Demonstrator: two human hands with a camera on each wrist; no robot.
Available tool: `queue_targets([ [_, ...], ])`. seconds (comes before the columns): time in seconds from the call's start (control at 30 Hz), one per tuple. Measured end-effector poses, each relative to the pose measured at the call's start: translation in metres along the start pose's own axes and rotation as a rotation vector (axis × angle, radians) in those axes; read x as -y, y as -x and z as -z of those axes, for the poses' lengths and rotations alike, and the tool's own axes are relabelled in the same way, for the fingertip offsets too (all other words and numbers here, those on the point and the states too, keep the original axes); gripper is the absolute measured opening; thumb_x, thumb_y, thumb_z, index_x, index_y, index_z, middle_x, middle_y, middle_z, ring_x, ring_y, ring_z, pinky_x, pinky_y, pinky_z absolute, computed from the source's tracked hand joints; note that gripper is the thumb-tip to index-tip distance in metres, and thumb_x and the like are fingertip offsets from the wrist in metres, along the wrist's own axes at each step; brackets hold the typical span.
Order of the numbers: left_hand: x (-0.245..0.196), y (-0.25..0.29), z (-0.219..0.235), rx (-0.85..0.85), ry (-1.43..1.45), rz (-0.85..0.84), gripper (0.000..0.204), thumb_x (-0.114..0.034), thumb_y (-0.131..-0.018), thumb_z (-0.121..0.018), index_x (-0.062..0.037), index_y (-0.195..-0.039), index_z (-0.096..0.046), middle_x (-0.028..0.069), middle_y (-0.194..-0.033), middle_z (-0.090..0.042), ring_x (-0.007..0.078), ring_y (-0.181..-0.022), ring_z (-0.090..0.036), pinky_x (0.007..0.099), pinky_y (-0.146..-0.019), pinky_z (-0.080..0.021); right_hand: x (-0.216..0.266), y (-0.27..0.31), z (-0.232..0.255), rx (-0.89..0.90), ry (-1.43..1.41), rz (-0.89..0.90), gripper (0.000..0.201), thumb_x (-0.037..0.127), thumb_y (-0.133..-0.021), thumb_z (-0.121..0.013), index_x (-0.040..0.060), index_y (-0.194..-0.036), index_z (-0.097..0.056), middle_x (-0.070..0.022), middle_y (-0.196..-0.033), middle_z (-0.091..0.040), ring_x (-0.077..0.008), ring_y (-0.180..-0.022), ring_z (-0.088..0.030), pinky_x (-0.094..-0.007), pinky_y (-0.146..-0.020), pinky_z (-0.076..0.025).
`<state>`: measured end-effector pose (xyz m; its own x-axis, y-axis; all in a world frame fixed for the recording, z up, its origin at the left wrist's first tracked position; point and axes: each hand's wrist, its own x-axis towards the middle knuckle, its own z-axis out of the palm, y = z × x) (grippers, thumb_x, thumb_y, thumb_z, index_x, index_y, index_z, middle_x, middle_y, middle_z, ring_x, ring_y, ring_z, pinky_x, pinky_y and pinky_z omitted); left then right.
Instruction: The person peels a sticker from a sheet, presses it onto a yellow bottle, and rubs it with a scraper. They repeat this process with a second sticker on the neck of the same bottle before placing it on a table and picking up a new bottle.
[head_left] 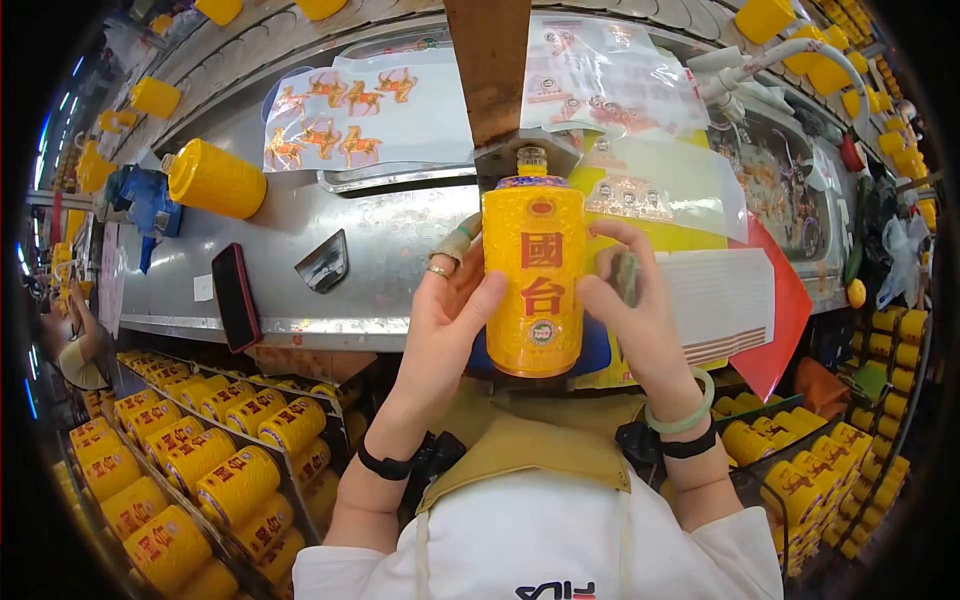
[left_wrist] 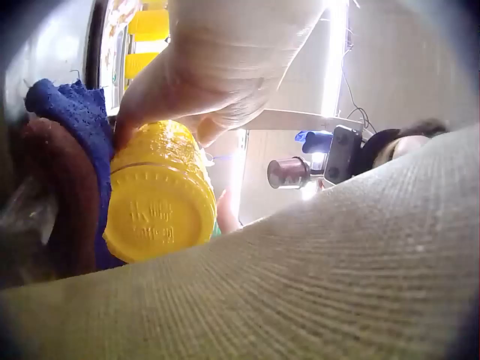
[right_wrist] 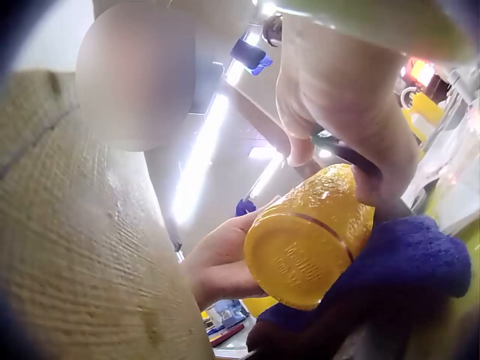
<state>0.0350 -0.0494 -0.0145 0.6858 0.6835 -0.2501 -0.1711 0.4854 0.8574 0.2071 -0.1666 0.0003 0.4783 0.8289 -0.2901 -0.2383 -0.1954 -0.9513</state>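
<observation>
A yellow embossed bottle [head_left: 533,290] with red characters and a clear glass neck lies face up between both hands, its base toward my body. My left hand [head_left: 447,312] grips its left side, thumb along the front edge; cloth covers one finger and a ring sits on it. On the opposite side, my right hand [head_left: 640,310] holds it with the thumb on the edge and a finger curled near the shoulder. A small dark greenish thing [head_left: 627,279] shows among the right fingers. Beneath the bottle is a blue cloth pad [right_wrist: 409,259]. The base's raised lettering [left_wrist: 154,225] shows in the left wrist view.
A wooden post [head_left: 487,70] rises just beyond the bottle's neck. Leftward on the metal table lie a phone [head_left: 235,298], a dark scraper-like piece [head_left: 322,262] and another yellow bottle [head_left: 217,180]. Sticker sheets [head_left: 430,115] lie behind; racks of yellow bottles [head_left: 240,480] flank me.
</observation>
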Motion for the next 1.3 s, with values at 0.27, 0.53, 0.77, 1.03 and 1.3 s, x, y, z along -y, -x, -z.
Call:
queue_targets([
  [0.27, -0.008, 0.0, -0.013, -0.013, -0.065, 0.004, 0.073, 0.001, -0.095, -0.068, 0.0015, -0.158, -0.03, 0.0192, -0.153, -0.051, 0.0252, -0.14, -0.051, 0.0411, -0.116, -0.041, 0.004, 0.0, -0.008, 0.07, -0.009, -0.034, 0.078, 0.011, -0.09, -0.082, -0.0012, -0.152, -0.037, -0.0122, -0.128, -0.061, -0.0181, -0.118, -0.06, -0.0336, -0.1, -0.051],
  [0.53, -0.007, -0.001, -0.009, 0.021, -0.008, 0.0, 0.077, -0.001, -0.095, -0.074, 0.0022, -0.157, -0.028, 0.0203, -0.154, -0.047, 0.0246, -0.139, -0.053, 0.0394, -0.115, -0.047, -0.002, 0.0, -0.005, 0.066, -0.021, -0.059, 0.075, 0.013, -0.091, -0.082, -0.0016, -0.151, -0.039, -0.0047, -0.107, -0.063, -0.0115, -0.103, -0.061, -0.0268, -0.09, -0.05],
  [0.77, -0.006, -0.001, -0.004, 0.016, 0.022, 0.01, 0.067, -0.008, -0.102, -0.066, 0.0036, -0.157, -0.03, 0.019, -0.156, -0.046, 0.0238, -0.143, -0.048, 0.04, -0.12, -0.038, 0.011, -0.005, 0.005, 0.04, -0.088, -0.039, 0.061, 0.004, -0.095, -0.073, 0.0004, -0.148, -0.045, -0.0012, -0.1, -0.059, -0.0087, -0.092, -0.056, -0.0223, -0.087, -0.046],
  [1.03, 0.0, -0.001, -0.001, 0.033, -0.039, -0.022, 0.053, -0.018, -0.113, -0.04, 0.0006, -0.161, -0.029, 0.0166, -0.159, -0.045, 0.0253, -0.144, -0.048, 0.0402, -0.117, -0.04, 0.054, -0.014, 0.011, 0.079, 1.001, 1.106, 0.031, -0.003, -0.087, -0.068, 0.0042, -0.117, -0.074, -0.0053, -0.107, -0.071, -0.0208, -0.1, -0.065, -0.0347, -0.088, -0.051],
  [1.3, -0.001, 0.002, -0.003, 0.007, 0.036, -0.007, 0.057, -0.016, -0.11, -0.053, 0.0052, -0.158, -0.031, 0.0188, -0.159, -0.043, 0.024, -0.148, -0.041, 0.0387, -0.123, -0.03, 0.04, 0.023, 0.003, 0.255, 0.974, 1.158, 0.026, 0.008, -0.077, -0.074, 0.0145, -0.101, -0.076, 0.0005, -0.106, -0.072, -0.016, -0.095, -0.066, -0.0308, -0.075, -0.054],
])
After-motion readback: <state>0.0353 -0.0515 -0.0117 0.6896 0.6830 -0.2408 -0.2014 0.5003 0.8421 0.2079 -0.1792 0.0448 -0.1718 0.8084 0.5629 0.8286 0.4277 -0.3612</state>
